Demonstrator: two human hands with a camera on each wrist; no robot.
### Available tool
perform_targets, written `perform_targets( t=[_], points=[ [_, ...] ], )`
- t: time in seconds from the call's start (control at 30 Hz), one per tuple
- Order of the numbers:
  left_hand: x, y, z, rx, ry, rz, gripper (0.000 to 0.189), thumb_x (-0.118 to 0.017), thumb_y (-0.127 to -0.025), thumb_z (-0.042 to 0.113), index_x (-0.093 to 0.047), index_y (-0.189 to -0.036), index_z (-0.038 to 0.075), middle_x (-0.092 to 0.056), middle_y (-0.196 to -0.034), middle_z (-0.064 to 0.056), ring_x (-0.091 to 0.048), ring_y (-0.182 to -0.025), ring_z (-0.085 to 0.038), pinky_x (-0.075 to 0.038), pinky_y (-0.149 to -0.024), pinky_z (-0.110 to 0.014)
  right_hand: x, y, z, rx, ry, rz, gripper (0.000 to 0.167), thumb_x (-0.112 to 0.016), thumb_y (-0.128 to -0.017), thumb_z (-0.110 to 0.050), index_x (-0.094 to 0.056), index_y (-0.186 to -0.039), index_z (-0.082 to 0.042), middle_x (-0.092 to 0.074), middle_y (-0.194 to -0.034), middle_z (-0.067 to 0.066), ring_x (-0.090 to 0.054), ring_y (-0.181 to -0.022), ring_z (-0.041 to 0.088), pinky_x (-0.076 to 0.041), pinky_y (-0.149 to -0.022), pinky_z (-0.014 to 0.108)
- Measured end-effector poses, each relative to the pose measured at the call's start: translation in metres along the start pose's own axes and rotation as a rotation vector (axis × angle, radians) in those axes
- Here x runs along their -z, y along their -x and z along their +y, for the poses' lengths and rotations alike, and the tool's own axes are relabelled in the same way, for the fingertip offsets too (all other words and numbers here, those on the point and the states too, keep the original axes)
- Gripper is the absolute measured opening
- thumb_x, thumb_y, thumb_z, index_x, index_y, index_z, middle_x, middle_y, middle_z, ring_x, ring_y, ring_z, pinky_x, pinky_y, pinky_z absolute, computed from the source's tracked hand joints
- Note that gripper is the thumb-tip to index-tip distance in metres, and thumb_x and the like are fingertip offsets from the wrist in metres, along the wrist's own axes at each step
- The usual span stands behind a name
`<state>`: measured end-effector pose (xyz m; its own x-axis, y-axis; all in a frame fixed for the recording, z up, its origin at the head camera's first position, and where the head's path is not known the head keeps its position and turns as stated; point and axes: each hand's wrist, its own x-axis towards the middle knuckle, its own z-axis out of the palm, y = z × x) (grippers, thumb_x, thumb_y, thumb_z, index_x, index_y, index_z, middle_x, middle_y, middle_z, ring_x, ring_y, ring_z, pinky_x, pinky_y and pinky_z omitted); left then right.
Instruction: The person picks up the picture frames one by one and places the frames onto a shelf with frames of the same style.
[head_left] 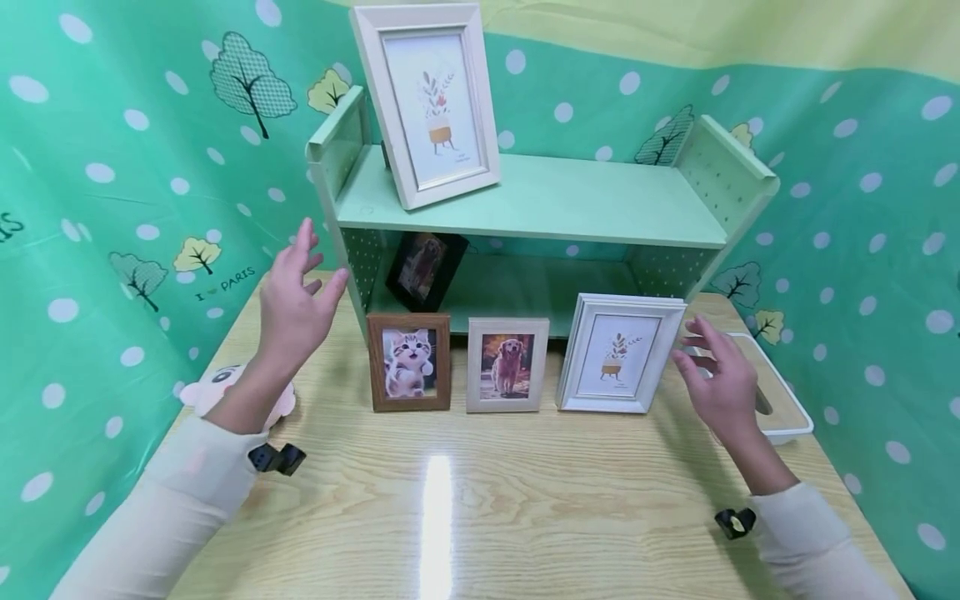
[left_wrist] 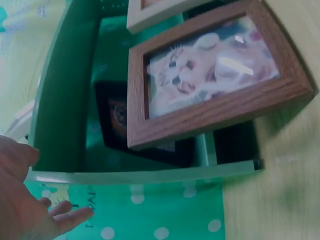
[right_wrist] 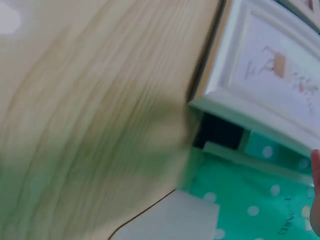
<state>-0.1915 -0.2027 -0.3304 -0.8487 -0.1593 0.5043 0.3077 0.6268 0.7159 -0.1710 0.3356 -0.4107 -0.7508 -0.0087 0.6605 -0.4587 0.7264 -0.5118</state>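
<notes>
In the head view my left hand (head_left: 295, 304) hovers with spread fingers at the left side of a green two-tier shelf (head_left: 592, 200), holding nothing. My right hand (head_left: 718, 379), fingers loosely bent, is just right of a white picture frame (head_left: 620, 364) with a plant print; whether it touches cannot be told. A brown frame (head_left: 410, 362) with a kitten photo and a cream frame (head_left: 507, 365) with a dog photo stand beside it, before the shelf. A larger pale frame (head_left: 427, 108) leans on the top tier. On the lower tier a black frame (head_left: 425, 271) stands tilted.
At the right, partly behind my right hand, lies a white-rimmed box (head_left: 783, 392) with a wood-coloured top. A pink plush toy (head_left: 213, 385) sits at the left, partly covered by my left forearm. Polka-dot green curtain (head_left: 847, 250) surrounds the wooden table (head_left: 540, 500).
</notes>
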Motion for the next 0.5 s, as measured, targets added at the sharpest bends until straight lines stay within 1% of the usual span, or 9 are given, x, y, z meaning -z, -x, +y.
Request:
perform_targets(
  t=[0.13,0.27,0.37,0.5],
  points=[
    [-0.003,-0.010,-0.004,0.052,0.012,-0.042,0.077,-0.066,-0.100,0.018,-0.022,-0.164,0.021,-0.047,-0.153,-0.021,-0.057,-0.134,-0.040,-0.058,-0.101,-0.055,0.001,0.002,0.010,-0.107,0.007,-0.057,0.062,-0.071,-0.093,0.000,-0.049,-0.151,-0.006,-0.064,-0.129,0.025,-0.050,-0.107,-0.023,-0.043,-0.085,-0.009],
    [-0.007,-0.018,-0.004,0.089,0.027,-0.082,0.081,-0.066,-0.100,0.021,-0.016,-0.165,0.022,-0.048,-0.155,-0.016,-0.057,-0.136,-0.037,-0.059,-0.100,-0.050,0.000,0.005,0.018,-0.188,-0.004,-0.105,0.062,-0.071,-0.096,-0.009,-0.047,-0.153,-0.007,-0.064,-0.129,0.024,-0.051,-0.104,-0.022,-0.044,-0.082,-0.009],
    [-0.009,-0.023,-0.004,0.125,0.039,-0.104,0.085,-0.066,-0.100,0.024,-0.011,-0.165,0.027,-0.048,-0.156,-0.013,-0.056,-0.137,-0.035,-0.059,-0.100,-0.049,-0.002,0.008,0.023,-0.236,-0.031,-0.146,0.063,-0.069,-0.098,-0.013,-0.043,-0.155,-0.010,-0.063,-0.132,0.024,-0.052,-0.104,-0.021,-0.045,-0.083,-0.007],
    [-0.013,-0.027,-0.006,0.165,0.067,-0.120,0.086,-0.066,-0.100,0.023,-0.008,-0.163,0.040,-0.048,-0.156,-0.014,-0.057,-0.135,-0.037,-0.059,-0.100,-0.050,-0.006,0.012,0.028,-0.307,-0.103,-0.219,0.064,-0.064,-0.101,-0.017,-0.037,-0.159,-0.021,-0.060,-0.139,0.025,-0.053,-0.107,-0.019,-0.050,-0.086,-0.003]
  ],
)
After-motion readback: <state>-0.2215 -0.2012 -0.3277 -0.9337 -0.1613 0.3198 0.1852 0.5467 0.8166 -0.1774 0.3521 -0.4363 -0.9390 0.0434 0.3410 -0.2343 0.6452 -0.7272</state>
